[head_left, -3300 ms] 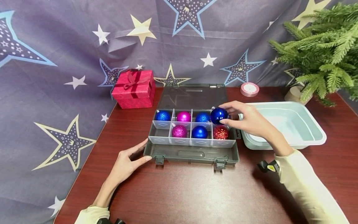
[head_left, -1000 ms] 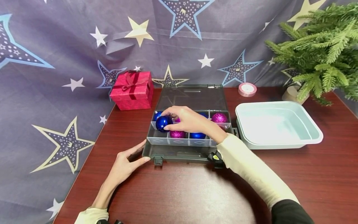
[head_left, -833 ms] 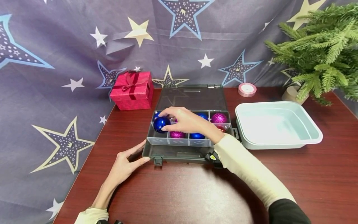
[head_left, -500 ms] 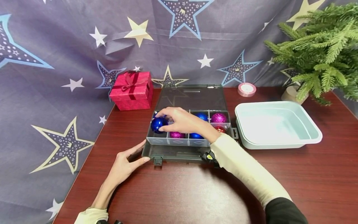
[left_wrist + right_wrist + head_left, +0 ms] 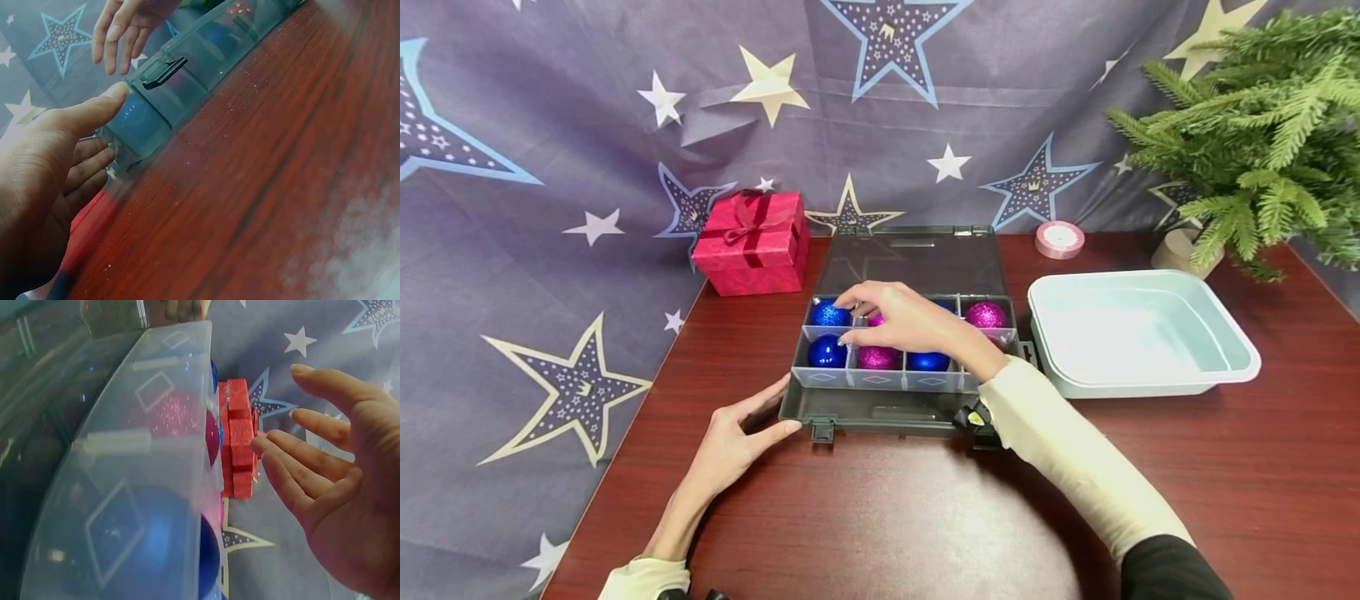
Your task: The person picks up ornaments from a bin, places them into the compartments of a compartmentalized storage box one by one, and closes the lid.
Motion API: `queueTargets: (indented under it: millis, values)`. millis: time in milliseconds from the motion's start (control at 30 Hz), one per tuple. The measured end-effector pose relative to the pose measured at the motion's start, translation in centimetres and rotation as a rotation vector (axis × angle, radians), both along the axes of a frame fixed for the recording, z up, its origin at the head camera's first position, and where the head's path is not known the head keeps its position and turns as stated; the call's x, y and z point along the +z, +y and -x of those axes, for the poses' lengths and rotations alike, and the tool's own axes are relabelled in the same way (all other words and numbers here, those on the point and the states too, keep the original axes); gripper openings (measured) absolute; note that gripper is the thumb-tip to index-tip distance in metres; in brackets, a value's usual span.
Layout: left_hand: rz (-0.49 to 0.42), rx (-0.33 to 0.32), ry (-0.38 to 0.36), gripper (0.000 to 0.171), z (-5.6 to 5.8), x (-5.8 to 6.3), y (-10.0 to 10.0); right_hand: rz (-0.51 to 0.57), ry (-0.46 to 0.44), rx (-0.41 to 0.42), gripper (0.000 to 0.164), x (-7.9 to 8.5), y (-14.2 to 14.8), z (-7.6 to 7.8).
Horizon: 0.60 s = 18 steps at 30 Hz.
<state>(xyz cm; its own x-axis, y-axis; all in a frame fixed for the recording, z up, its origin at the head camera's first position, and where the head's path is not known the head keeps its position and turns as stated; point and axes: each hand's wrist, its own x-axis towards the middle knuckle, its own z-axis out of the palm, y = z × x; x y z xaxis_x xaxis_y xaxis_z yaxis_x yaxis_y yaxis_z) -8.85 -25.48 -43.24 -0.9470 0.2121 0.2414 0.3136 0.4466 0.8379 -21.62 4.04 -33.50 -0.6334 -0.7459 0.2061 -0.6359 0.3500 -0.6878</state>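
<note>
A clear-lidded plastic storage box [image 5: 887, 408] stands on the table with its lid folded back. Its divided compartments hold Christmas balls in blue, pink and red. My left hand [image 5: 727, 446] holds the box's front left corner, thumb at the front and fingers along the side. Above the compartments hovers my right hand [image 5: 910, 321], fingers spread and holding nothing, as the right wrist view also shows. A shiny blue Christmas ball [image 5: 827, 352] sits in the front left compartment, just below the right thumb. Behind it lies a glittery blue ball [image 5: 830, 313]. My right hand and forearm hide some balls.
A pale green plastic basin [image 5: 1142, 333] stands right of the box. A red gift box [image 5: 752, 243] is at the back left. Behind the basin are a pink ribbon roll [image 5: 1060, 239] and a small artificial fir tree [image 5: 1262, 150]. A starry cloth hangs behind.
My right hand carried the shiny blue ball from the back right to the front left compartment and let go. A glittery pink ball shows at the back right. The left hand stayed put.
</note>
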Motion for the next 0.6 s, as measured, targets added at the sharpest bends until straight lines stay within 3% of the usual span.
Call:
queueTargets:
  millis: [333, 600]
  values:
    - [0.001, 0.006, -0.002, 0.062, 0.0, 0.0, 0.0, 0.079, -0.019, -0.094, 0.043, 0.3, 3.4, 0.4]
    - [-0.009, 0.003, -0.008, 0.062, 0.1, 0.0, 0.1, 0.038, -0.018, -0.231, 0.040, 0.9, 6.8, 0.6]
